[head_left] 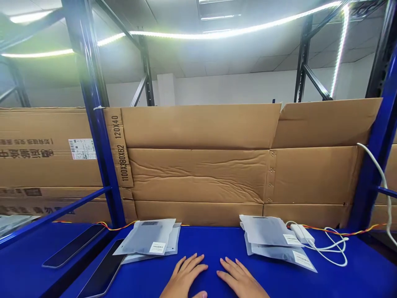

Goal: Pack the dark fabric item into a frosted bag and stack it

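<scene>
My left hand (185, 276) and my right hand (238, 279) lie flat, palms down, side by side on the blue shelf surface (211, 248) near the front edge. Fingers on both are stretched out and hold nothing. To the left of my left hand sits a small stack of grey plastic pouches with white labels (150, 240). Another stack of grey labelled pouches (273, 240) lies to the right of my right hand. Neither hand touches the pouches.
Flattened cardboard sheets (198, 165) form a wall behind the shelf. Two dark phone-like slabs (74, 245) (104, 273) lie at the left. A white adapter with coiled cable (313, 240) sits at the right. Blue rack uprights (99, 136) (376, 149) frame the bay.
</scene>
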A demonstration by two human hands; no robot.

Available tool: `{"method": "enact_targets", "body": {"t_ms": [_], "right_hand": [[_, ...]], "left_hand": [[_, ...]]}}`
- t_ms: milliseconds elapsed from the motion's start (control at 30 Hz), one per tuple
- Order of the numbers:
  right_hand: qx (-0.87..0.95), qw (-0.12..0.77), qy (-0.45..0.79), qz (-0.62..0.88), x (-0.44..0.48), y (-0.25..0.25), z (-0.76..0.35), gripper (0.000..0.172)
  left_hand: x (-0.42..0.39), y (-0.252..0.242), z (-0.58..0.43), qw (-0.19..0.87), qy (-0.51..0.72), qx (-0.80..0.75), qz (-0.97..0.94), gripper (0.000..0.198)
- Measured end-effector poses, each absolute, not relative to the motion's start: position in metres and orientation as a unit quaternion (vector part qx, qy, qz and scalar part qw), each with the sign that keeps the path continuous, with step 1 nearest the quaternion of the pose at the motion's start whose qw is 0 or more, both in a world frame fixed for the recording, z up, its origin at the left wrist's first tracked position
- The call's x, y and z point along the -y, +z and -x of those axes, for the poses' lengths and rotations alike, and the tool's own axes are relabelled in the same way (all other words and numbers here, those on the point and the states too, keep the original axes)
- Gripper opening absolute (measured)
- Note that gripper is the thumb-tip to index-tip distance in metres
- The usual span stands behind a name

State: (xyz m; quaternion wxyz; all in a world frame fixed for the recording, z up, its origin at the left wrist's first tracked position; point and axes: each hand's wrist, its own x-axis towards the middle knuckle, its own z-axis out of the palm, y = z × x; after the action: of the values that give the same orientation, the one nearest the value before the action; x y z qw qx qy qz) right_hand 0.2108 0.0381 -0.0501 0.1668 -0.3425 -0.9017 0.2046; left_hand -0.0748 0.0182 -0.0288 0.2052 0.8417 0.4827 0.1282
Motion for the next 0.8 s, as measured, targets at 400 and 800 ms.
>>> {"method": "enact_targets", "body": {"t_ms": [400, 800], "right_hand": [[0.894, 0.175, 0.227, 0.345, -0.034, -0.046, -0.212, 0.062], [0.895, 0.132, 0.234, 0.356, -0.038, -0.043, -0.210, 0.065]], "left_hand": [[-0.017, -0.030, 0.075, 0.208, 0.138, -0.490, -0.835, 0.061], [-0.016, 0.006, 0.120, 0.190, 0.266, -0.555, -0.765, 0.038]]}}
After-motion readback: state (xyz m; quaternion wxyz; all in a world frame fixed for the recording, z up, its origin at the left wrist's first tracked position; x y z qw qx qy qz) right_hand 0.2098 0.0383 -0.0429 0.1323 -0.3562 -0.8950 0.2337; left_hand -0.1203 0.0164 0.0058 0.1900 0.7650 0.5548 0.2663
